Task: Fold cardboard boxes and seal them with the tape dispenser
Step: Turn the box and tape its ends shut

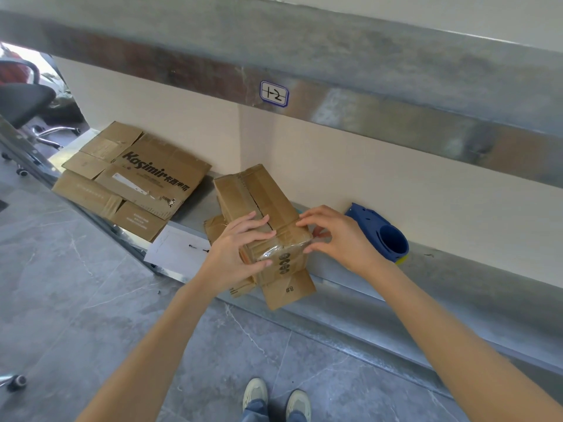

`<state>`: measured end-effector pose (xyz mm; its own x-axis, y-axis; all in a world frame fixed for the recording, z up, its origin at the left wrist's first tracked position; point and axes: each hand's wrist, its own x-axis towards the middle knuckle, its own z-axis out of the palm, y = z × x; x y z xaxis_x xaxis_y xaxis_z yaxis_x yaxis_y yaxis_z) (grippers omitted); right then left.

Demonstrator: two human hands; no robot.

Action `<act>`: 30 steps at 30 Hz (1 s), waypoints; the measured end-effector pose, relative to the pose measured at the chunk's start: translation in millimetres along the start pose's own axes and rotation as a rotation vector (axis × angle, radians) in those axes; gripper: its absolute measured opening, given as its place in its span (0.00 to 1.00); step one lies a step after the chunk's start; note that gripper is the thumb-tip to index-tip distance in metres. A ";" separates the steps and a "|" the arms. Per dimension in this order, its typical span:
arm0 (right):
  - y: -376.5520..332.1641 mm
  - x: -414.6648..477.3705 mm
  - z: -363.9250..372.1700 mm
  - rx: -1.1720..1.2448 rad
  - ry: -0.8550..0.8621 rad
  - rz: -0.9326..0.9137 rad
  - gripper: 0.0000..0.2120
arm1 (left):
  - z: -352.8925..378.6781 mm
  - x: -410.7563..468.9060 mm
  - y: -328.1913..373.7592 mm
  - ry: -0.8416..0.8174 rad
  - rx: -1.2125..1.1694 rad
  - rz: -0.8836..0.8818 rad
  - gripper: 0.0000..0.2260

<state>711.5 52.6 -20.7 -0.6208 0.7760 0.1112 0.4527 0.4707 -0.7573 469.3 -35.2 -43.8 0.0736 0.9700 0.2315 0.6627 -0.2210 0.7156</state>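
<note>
Cardboard flats (131, 181) lie at nine o'clock on the worktop (457, 278). Centre stage, the left hand (240, 251) grips the small box (259, 202) by its near end; the right hand (335, 236) pinches its taped corner. Tape dispenser (380, 233) waits at three o'clock. Light, thin board that dents easily, I'd judge: hold edges and corners, never the flap seam.
</note>
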 end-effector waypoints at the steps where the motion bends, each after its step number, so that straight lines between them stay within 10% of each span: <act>1: -0.1 -1.9 0.3 -0.014 -0.004 0.001 0.28 | -0.7 0.2 0.1 -0.005 0.001 -0.004 0.23; 30: -6.6 -12.9 7.8 -0.177 -0.011 0.064 0.35 | 0.5 -1.0 -0.3 0.000 -0.038 -0.022 0.23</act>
<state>711.6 36.2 -22.2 -0.5934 0.8028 0.0588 0.5967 0.4877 -0.6372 469.5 -36.0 -44.6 0.0598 0.9747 0.2156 0.6351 -0.2038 0.7450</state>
